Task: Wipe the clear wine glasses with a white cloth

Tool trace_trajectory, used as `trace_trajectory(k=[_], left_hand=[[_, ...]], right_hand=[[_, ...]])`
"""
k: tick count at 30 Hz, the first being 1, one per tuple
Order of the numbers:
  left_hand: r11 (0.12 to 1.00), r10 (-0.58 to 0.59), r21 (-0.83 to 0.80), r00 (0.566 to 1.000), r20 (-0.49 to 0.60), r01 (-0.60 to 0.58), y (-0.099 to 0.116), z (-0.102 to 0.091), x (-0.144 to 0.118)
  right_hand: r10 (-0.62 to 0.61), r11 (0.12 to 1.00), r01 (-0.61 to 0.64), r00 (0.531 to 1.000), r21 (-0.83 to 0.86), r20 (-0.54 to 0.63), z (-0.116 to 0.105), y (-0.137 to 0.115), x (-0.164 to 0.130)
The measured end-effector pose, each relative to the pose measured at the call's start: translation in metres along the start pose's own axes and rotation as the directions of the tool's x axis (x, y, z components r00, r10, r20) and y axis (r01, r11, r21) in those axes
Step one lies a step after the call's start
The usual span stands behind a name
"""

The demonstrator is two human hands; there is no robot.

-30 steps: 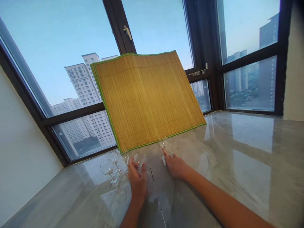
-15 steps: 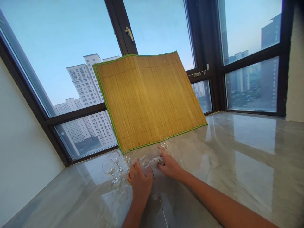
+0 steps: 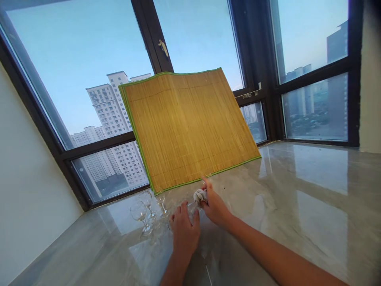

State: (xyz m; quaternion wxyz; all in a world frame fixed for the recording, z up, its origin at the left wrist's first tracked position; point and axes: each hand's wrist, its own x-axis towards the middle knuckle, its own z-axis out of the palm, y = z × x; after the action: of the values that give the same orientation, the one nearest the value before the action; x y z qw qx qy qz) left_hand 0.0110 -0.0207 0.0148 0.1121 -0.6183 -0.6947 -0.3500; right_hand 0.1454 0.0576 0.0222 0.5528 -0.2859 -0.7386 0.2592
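My right hand (image 3: 218, 208) is closed on a bunched white cloth (image 3: 200, 196), its index finger pointing forward. Close beside it, my left hand (image 3: 185, 228) curls over a clear glass, mostly hidden by the fingers. To the left, three small stemmed glasses stand upright in a group: a front glass (image 3: 138, 212), a back glass (image 3: 146, 197) and a glass nearer the hands (image 3: 162, 201). Another clear glass (image 3: 210, 175) shows faintly behind my right hand, by the mat's lower edge.
A bamboo mat (image 3: 190, 127) with green edging leans against the dark window frame (image 3: 256, 47) behind the hands. The glossy grey stone counter (image 3: 291, 222) reflects the windows. A white wall (image 3: 29, 178) closes off the left side.
My right hand has raised the cloth slightly away from the glass, and the cloth is now more bunched. My left hand has moved a little to the right and nearer me.
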Motion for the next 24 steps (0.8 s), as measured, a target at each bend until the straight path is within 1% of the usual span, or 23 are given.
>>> trace_trajectory(k=[3,5,7,9,11,14,17,19,21,22,24], left_hand=[[0.999,-0.005,0.036,0.999,-0.042,0.006,0.000,0.001,-0.001],[0.998,-0.002,0.064,0.996,-0.090,0.007,-0.001,0.001,-0.001],[0.997,0.004,0.073,0.992,-0.126,0.005,-0.002,0.002,0.000],[0.998,0.000,0.066,0.990,-0.138,0.010,-0.002,0.002,0.000],[0.998,-0.018,0.053,0.990,-0.142,0.025,-0.002,0.002,0.000],[1.000,-0.020,0.013,0.992,-0.128,0.022,-0.001,0.000,0.000],[0.998,0.024,-0.047,0.993,-0.115,-0.029,0.000,-0.001,-0.001],[0.995,0.052,-0.073,0.991,-0.125,-0.061,0.000,-0.002,0.000],[0.993,0.065,-0.087,0.988,-0.139,-0.078,0.000,-0.003,0.001],[0.993,0.065,-0.092,0.987,-0.148,-0.079,0.000,-0.003,0.002],[0.991,0.064,-0.102,0.985,-0.158,-0.081,-0.001,-0.004,0.004]], right_hand=[[0.029,0.998,-0.026,0.998,-0.055,0.055,-0.002,-0.004,0.000],[0.038,0.998,-0.035,0.996,-0.045,0.075,-0.003,-0.008,0.000],[0.032,0.999,-0.036,0.992,0.032,0.124,-0.005,-0.013,0.000],[0.027,0.987,-0.059,0.978,0.152,0.204,-0.007,-0.017,0.001],[0.045,0.956,-0.122,0.959,0.265,0.278,-0.010,-0.020,0.003],[0.090,0.911,-0.209,0.942,0.354,0.325,-0.013,-0.024,0.004],[0.104,0.897,-0.237,0.934,0.374,0.341,-0.014,-0.027,0.005],[0.097,0.901,-0.228,0.935,0.368,0.341,-0.014,-0.028,0.005],[0.065,0.925,-0.175,0.947,0.338,0.314,-0.013,-0.027,0.003],[0.038,0.942,-0.129,0.958,0.311,0.283,-0.012,-0.026,0.003],[-0.023,0.973,-0.019,0.984,0.231,0.178,-0.009,-0.023,0.001]])
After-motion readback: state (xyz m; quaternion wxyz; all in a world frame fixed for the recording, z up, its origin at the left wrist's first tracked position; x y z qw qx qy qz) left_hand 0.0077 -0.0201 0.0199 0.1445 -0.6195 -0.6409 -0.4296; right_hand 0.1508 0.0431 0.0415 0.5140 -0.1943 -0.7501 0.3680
